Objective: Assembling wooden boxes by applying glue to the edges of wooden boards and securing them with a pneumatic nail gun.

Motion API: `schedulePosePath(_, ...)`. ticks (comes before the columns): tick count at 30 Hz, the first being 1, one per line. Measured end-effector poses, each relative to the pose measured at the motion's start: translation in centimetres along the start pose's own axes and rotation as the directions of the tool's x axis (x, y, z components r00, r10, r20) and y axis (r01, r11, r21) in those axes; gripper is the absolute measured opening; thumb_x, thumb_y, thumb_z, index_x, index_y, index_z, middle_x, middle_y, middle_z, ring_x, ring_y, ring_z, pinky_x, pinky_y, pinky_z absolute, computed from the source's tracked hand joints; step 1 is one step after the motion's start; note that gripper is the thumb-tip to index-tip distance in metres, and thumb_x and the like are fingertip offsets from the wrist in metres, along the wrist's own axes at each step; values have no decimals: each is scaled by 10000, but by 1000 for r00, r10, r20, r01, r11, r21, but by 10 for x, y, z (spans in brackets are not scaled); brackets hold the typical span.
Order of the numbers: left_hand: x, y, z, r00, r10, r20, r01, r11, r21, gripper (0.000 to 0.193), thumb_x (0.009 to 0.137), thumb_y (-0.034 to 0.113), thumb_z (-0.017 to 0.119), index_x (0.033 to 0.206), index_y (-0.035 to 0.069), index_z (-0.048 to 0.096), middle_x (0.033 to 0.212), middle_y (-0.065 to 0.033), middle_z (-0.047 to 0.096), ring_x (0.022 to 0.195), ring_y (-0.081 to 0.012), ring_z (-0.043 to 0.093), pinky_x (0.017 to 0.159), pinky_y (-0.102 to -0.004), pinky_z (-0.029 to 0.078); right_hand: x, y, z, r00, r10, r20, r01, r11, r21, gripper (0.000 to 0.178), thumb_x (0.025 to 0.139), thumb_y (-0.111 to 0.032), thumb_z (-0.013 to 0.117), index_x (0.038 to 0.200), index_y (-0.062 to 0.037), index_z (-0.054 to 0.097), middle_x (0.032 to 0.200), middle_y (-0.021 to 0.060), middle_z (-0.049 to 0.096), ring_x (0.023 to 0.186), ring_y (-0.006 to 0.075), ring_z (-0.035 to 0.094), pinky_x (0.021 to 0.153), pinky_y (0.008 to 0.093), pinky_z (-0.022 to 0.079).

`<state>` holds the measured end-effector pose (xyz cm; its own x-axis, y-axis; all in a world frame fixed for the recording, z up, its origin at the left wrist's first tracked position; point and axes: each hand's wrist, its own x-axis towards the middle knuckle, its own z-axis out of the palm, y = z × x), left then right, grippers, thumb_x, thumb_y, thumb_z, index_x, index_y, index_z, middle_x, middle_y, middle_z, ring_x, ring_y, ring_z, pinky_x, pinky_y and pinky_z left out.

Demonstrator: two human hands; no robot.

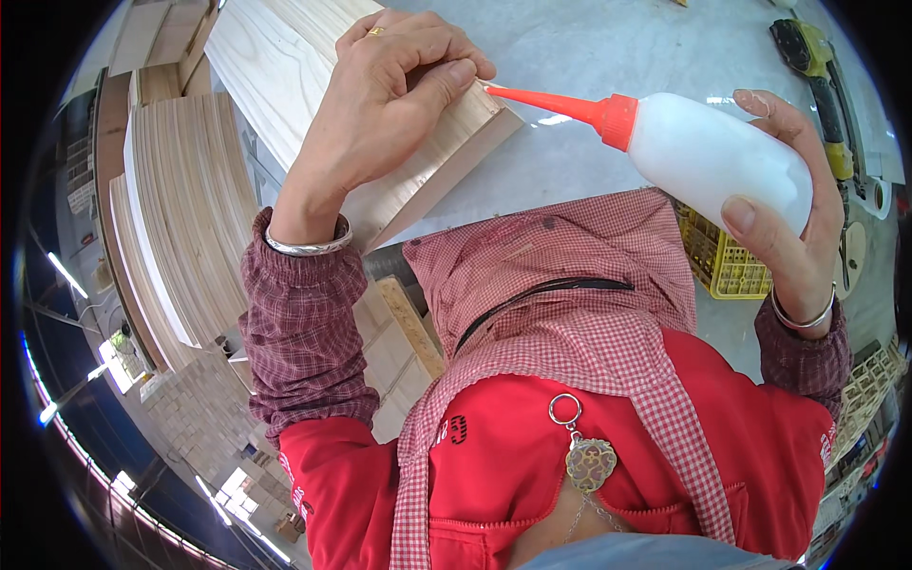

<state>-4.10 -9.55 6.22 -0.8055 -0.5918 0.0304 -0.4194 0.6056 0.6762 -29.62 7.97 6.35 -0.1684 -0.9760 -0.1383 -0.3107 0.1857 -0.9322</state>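
My right hand is wrapped round a white squeeze bottle with a long red nozzle. The bottle lies tilted nearly on its side, its nozzle pointing left. The nozzle tip is at the near right end of a pale wooden board, close to my left thumb. My left hand rests on that board near its end, fingers curled and thumb pressed against the index finger. Whatever these fingers pinch, if anything, is hidden.
More pale boards stand stacked at the left. A grey-white surface lies beyond the bottle. On the right are a yellow-green power tool and a roll of tape. A yellow plastic crate sits below my right hand.
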Motion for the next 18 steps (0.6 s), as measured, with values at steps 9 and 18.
schedulePosePath(9,-1,2,0,1000,23,3,-23,999,29,136,865,82,566,869,77,703,905,-8,595,812,-128,460,735,-246,361,1,-8,1,999,51,-13,-51,999,11,707,667,-249,674,1304,-49,442,1151,172,520,1002,307,560,816,364,493)
schedulePosePath(18,0,2,1,1000,29,10,-30,999,32,143,865,77,559,868,84,701,903,-4,597,818,-131,461,750,-252,362,2,-12,2,997,71,-19,-71,997,26,662,684,-246,669,1280,-46,461,1169,173,518,1012,311,557,831,358,485)
